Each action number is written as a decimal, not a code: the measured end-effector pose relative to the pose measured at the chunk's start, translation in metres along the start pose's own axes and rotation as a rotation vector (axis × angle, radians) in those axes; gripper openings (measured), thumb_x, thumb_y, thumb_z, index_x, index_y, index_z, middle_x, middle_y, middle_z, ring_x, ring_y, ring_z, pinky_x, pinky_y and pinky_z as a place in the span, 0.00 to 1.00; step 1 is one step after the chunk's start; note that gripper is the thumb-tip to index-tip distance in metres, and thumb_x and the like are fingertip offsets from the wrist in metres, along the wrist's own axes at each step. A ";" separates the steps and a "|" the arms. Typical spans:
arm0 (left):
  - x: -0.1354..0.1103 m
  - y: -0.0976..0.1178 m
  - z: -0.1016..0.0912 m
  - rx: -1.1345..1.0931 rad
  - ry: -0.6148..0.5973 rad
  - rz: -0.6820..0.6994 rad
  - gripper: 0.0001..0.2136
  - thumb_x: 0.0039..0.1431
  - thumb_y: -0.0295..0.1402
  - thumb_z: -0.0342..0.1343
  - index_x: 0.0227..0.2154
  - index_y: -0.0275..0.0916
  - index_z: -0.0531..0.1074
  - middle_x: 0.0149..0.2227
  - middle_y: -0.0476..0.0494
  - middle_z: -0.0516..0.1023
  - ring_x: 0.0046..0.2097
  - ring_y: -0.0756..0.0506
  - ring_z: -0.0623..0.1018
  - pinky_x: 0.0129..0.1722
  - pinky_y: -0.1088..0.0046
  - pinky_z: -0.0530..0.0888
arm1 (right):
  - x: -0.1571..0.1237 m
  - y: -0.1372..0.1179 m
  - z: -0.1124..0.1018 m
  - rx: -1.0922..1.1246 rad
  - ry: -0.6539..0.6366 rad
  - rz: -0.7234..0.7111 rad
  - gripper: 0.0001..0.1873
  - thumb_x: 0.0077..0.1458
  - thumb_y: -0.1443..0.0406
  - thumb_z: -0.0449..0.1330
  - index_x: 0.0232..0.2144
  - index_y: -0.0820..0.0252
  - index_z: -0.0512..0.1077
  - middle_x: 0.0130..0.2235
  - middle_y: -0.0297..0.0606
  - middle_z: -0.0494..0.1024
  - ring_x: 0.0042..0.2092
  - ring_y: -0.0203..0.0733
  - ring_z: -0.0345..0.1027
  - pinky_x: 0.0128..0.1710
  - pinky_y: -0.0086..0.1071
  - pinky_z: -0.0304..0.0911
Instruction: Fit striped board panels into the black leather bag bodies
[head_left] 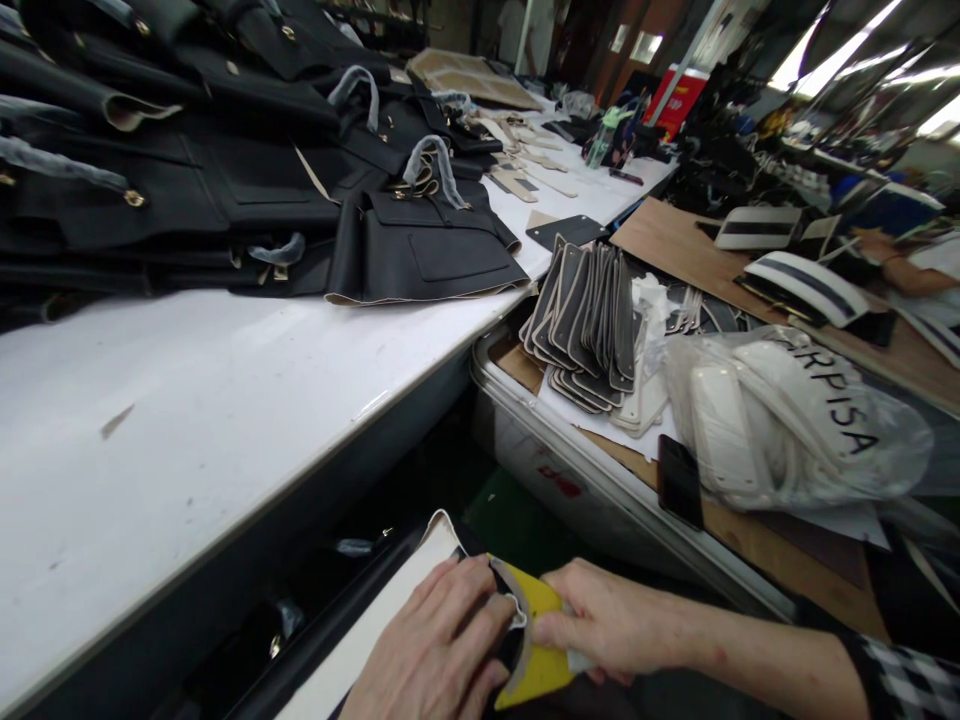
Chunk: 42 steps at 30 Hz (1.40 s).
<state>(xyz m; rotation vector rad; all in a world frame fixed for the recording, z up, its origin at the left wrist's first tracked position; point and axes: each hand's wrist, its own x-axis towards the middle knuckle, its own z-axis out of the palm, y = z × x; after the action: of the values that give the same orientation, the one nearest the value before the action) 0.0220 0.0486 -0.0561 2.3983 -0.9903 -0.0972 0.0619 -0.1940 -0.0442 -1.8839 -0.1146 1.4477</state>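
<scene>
At the bottom of the view my left hand (435,650) lies flat with fingers together on a cream and black leather panel (375,625), pressing it down. My right hand (607,620) is closed in a pinch on a yellow tool (536,640) that touches the panel's curved black edge beside my left fingers. Both hands sit below the edge of a white table (187,420).
Black leather bags (420,240) are piled on the table's far side. To the right, a tray (525,410) holds a stack of dark cut pieces (585,320), a plastic bag of white parts (795,420) and a phone (679,480). Another person's arm (900,265) shows far right.
</scene>
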 end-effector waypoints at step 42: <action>-0.004 -0.006 0.007 -0.146 0.083 -0.019 0.29 0.52 0.32 0.64 0.55 0.37 0.62 0.54 0.37 0.74 0.57 0.39 0.72 0.59 0.59 0.72 | 0.020 0.002 0.033 0.270 0.008 0.008 0.18 0.62 0.52 0.52 0.36 0.63 0.68 0.18 0.29 0.68 0.14 0.30 0.59 0.11 0.19 0.55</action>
<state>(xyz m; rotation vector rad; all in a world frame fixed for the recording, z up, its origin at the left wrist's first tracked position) 0.0212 0.0518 -0.0660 2.2607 -0.8907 -0.0733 0.0401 -0.1694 -0.0640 -1.6717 0.0890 1.3858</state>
